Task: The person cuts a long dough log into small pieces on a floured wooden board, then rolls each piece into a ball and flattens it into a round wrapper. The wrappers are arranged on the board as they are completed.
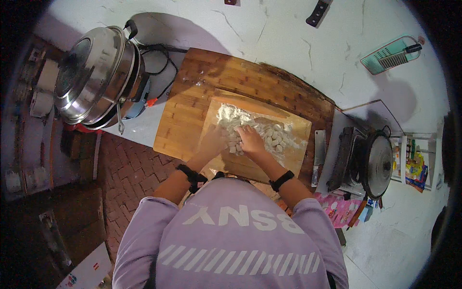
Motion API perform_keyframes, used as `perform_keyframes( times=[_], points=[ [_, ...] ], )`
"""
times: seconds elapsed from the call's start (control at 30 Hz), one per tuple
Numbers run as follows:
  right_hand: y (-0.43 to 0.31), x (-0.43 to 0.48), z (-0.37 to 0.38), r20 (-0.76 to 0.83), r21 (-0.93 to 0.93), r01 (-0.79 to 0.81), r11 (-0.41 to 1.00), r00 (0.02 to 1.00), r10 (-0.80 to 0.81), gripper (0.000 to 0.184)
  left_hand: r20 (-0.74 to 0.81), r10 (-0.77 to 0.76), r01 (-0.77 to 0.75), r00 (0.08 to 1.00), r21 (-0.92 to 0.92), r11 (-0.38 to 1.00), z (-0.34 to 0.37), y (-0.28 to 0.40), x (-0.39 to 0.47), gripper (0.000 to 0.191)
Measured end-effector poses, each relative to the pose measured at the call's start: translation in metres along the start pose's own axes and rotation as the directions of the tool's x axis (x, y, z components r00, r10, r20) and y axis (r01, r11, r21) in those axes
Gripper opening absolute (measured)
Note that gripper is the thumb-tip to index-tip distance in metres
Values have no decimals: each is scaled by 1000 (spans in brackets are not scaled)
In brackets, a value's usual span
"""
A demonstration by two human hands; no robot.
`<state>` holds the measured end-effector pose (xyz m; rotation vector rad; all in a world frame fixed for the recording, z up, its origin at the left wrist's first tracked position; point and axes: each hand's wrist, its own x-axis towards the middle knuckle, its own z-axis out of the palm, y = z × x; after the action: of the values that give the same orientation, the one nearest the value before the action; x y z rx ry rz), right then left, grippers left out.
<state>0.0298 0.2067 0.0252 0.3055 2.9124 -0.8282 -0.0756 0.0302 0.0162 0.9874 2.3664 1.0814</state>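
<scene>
My left hand (217, 136) is over the left side of a small wooden board (301, 144), among floured dough pieces (232, 146). Motion blurs it, so its fingers are hard to make out. Just to its right, my right hand (251, 139) reaches down to the dough, fingers bent and the tips at the pieces. Whether either hand pinches a piece cannot be told. More small dough lumps (276, 139) lie right of my right hand. Loose white flour (231, 112) is spread beyond both hands. Along the board's far edge lies a tapered wooden rolling pin (249, 106).
Beneath is a larger bamboo board (177, 123). A cleaver (319, 148) lies at its right, beside a stove (346, 159) with a lidded pan (378, 164). At left stands a steel steamer pot (97, 72) with a power cord (169, 68). A grater (391, 56) is at the upper right.
</scene>
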Motion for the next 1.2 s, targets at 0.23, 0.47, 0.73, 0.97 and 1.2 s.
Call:
perform_keyframes(
  times=[0.23,0.47,0.73,0.97,1.2],
  points=[
    [8,-1,-5,-256,164,-77,983,960,118,48,311,178,-282,934,332,900,-11,32,10,41],
    [70,-47,-42,-342,-93,-448,889,853,394,66,219,229,-281,948,251,926,-16,38,6,37],
    [70,-46,5,-245,196,-167,966,946,213,55,9,-131,131,991,60,990,16,32,4,29],
    [109,-54,-36,-357,-35,-358,933,876,323,50,-107,-167,158,980,-88,983,38,7,-15,29],
    [69,-36,-20,-76,312,-84,946,991,113,42,-70,-69,81,995,174,982,35,55,-21,50]
  ],
)
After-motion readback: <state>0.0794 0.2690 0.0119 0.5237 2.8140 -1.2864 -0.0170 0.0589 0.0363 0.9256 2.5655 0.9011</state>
